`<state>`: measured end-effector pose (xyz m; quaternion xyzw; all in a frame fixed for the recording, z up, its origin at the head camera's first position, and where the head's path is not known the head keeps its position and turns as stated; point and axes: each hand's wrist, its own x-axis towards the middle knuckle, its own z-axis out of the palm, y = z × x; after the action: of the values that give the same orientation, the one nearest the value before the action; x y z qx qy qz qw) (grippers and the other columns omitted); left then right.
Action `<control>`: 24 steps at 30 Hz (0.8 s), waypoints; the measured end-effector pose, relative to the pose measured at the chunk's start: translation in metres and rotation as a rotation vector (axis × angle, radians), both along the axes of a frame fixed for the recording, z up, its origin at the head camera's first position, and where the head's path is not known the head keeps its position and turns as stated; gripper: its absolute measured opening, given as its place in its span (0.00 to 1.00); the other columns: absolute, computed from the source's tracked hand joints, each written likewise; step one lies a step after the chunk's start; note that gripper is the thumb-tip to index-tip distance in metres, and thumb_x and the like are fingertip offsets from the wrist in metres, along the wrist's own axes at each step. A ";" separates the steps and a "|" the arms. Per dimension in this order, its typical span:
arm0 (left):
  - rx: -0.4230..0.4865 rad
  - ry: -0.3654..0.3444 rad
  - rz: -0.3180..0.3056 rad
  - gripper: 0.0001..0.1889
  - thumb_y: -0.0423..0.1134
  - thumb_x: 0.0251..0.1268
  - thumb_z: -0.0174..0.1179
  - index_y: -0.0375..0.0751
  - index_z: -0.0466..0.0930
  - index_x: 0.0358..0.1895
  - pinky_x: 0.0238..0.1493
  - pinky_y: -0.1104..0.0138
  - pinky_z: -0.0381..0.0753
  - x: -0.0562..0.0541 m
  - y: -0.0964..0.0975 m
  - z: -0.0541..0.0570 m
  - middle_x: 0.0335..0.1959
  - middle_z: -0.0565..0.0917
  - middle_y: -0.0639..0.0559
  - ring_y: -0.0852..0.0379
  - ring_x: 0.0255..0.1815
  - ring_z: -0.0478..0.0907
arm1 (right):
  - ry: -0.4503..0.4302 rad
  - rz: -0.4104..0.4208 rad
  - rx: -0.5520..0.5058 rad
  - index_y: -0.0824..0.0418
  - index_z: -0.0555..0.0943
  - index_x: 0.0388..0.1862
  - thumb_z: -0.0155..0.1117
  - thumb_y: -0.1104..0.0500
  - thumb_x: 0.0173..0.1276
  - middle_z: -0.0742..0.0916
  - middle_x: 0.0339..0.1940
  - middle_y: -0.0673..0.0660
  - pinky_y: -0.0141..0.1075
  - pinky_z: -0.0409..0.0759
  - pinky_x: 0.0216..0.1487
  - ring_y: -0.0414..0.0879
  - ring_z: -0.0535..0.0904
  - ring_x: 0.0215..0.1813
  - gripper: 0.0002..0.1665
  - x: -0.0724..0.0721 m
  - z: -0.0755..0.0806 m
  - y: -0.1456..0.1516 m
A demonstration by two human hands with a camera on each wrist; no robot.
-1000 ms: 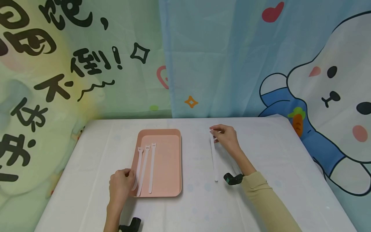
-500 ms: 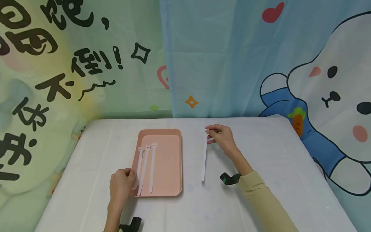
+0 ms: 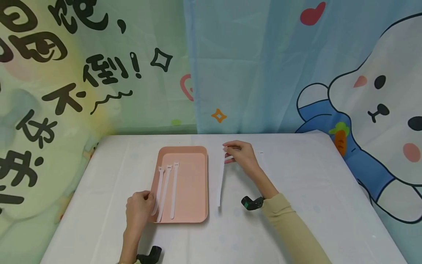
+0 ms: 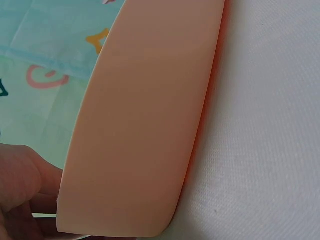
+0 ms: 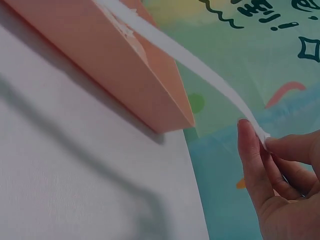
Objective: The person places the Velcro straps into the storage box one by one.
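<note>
A pink rectangular tray [image 3: 192,187] rests on the table. Three white straps with wider slotted heads, which look like cable ties [image 3: 174,190], lie lengthwise in its left half. My left hand [image 3: 140,209] holds the tray's left side near the front corner; in the left wrist view the tray wall [image 4: 135,125] hides part of the fingers. To the right of the tray, my right hand [image 3: 240,156] pinches another white cable tie [image 3: 220,181] by its far end. That tie hangs toward the front, and the right wrist view shows it bending [image 5: 200,65] from thumb and fingers.
The table wears a white cloth [image 3: 211,245]. A faint white strip end [image 3: 261,152] shows on it, right of my right hand. Printed curtains [image 3: 244,66] hang behind the table. Black wrist cameras [image 3: 252,203] sit on both wrists.
My right hand has moved left toward the tray with the cable tie, whose lower end swings left too. The left hand stays at the tray's side.
</note>
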<state>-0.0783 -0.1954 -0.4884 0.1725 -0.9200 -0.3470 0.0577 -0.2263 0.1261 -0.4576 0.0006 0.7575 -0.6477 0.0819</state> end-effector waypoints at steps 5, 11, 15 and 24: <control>-0.001 -0.003 -0.001 0.14 0.33 0.68 0.57 0.25 0.89 0.42 0.27 0.52 0.82 0.000 0.000 0.000 0.37 0.89 0.30 0.42 0.29 0.86 | 0.012 0.012 -0.027 0.71 0.83 0.58 0.64 0.62 0.73 0.86 0.49 0.69 0.40 0.88 0.39 0.52 0.84 0.41 0.19 0.000 0.000 -0.012; -0.005 0.001 0.000 0.14 0.33 0.68 0.57 0.27 0.89 0.42 0.25 0.55 0.80 0.000 -0.001 0.000 0.36 0.89 0.32 0.44 0.28 0.85 | 0.016 0.018 -0.049 0.71 0.83 0.56 0.64 0.63 0.73 0.86 0.48 0.69 0.41 0.88 0.38 0.52 0.84 0.40 0.17 0.001 0.001 -0.026; -0.008 0.006 0.003 0.14 0.33 0.68 0.57 0.26 0.89 0.42 0.26 0.54 0.81 0.000 -0.001 0.000 0.36 0.89 0.32 0.43 0.29 0.85 | 0.008 0.021 -0.046 0.69 0.84 0.55 0.64 0.63 0.72 0.87 0.50 0.68 0.42 0.88 0.38 0.54 0.84 0.41 0.16 0.002 0.004 -0.035; 0.002 0.002 -0.002 0.13 0.33 0.68 0.57 0.26 0.89 0.41 0.32 0.49 0.84 -0.001 -0.001 0.000 0.37 0.89 0.31 0.39 0.33 0.87 | -0.002 0.051 -0.089 0.69 0.85 0.52 0.65 0.65 0.71 0.88 0.40 0.62 0.44 0.88 0.38 0.59 0.85 0.41 0.13 0.000 -0.001 -0.053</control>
<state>-0.0788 -0.1961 -0.4888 0.1712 -0.9199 -0.3480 0.0581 -0.2259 0.0726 -0.4584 -0.0216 0.7276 -0.6784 0.0992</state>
